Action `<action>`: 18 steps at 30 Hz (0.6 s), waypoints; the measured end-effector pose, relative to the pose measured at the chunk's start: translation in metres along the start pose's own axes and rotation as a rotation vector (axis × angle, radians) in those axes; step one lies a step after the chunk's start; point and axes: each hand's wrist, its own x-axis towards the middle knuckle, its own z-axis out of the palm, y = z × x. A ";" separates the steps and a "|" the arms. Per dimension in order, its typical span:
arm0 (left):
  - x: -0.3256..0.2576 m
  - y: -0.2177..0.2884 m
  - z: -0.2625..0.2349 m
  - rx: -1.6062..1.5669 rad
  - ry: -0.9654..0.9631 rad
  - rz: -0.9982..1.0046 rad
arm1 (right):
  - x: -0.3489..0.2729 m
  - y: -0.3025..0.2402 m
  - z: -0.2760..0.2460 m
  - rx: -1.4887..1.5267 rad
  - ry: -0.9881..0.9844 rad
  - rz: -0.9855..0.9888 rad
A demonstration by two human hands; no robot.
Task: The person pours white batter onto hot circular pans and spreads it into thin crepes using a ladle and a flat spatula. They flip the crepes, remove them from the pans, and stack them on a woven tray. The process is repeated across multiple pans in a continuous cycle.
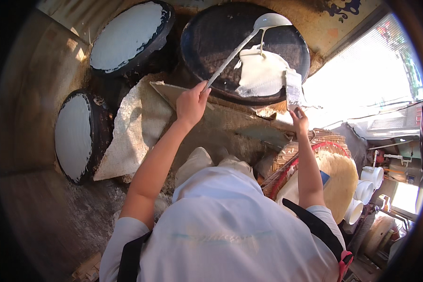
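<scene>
Head view looks straight down over the person's white-clad shoulders onto three round dark griddles. The left hand [191,104] is closed around the near end of a long-handled ladle [235,51], whose shaft runs up and away to a bowl tipped above the far griddle [211,42]. A thin white stream of batter [261,73] falls from the bowl onto a pale pool already lying on the right half of that black surface. The right hand [299,120] pinches the handle of a flat white spreader [293,87], its blade resting at the right edge of the batter, touching it.

The ladle looks light and stiff, but I judge it awkward at this reach: held at the very tip of the handle, a full bowl would pull downward, so a firm fist at the end seems right. The batter itself is runny and cannot be gripped; it only goes where the spreader pushes it. The spreader seems thin and light, best held by its short handle with fingers well clear of the hot plate.

Two other griddles [127,35], well apart to the left, are each coated with an even white sheet. A woven tray [338,188] with round pale sheets sits by the person's right elbow.
</scene>
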 end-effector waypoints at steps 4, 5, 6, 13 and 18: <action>0.018 0.019 -0.003 -0.169 -0.026 -0.038 | -0.031 -0.024 0.026 -0.145 -0.390 -0.275; 0.022 0.024 -0.003 -0.372 -0.090 -0.089 | -0.035 -0.025 0.034 -0.350 -0.485 -0.445; 0.028 0.029 -0.005 -0.566 -0.177 -0.176 | -0.031 -0.023 0.038 -0.354 -0.458 -0.550; 0.063 0.041 -0.056 -1.853 -0.783 -0.729 | 0.048 0.014 0.020 0.326 -0.092 0.063; 0.030 0.001 -0.077 -2.472 -0.738 -0.780 | -0.011 -0.028 0.057 -0.193 -0.463 -0.439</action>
